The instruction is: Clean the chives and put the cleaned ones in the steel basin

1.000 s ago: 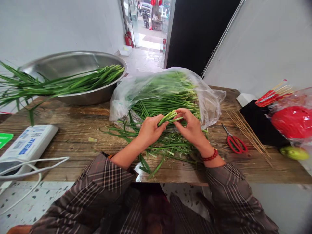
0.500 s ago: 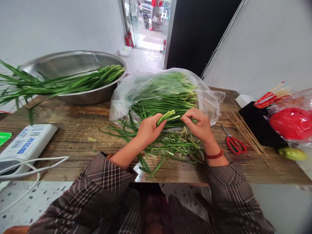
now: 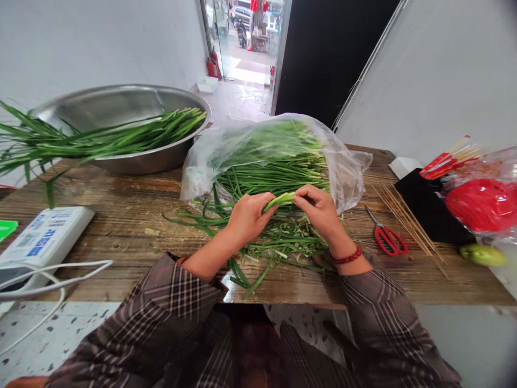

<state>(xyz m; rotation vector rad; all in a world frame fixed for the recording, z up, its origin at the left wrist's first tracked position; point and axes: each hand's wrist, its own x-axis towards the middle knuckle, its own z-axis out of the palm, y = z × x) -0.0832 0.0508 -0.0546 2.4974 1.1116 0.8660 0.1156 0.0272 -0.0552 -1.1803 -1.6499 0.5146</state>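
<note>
A small bunch of garlic chives is gripped in my left hand, its pale cut ends pointing right. The thumb and fingers of my right hand pinch those pale ends. Just beyond my hands, a clear plastic bag lies open around a large heap of chives. Loose trimmings and torn leaves are scattered on the wooden table beneath my hands.
At the back left stands a steel basin with long chives hanging over its rim. A white device with a cable is at left. Red-handled scissors, bamboo skewers and a black box lie at right.
My right hand has moved left and slightly down, from beside the bunch onto its pale ends. My left hand stays almost in place, still around the chives.
</note>
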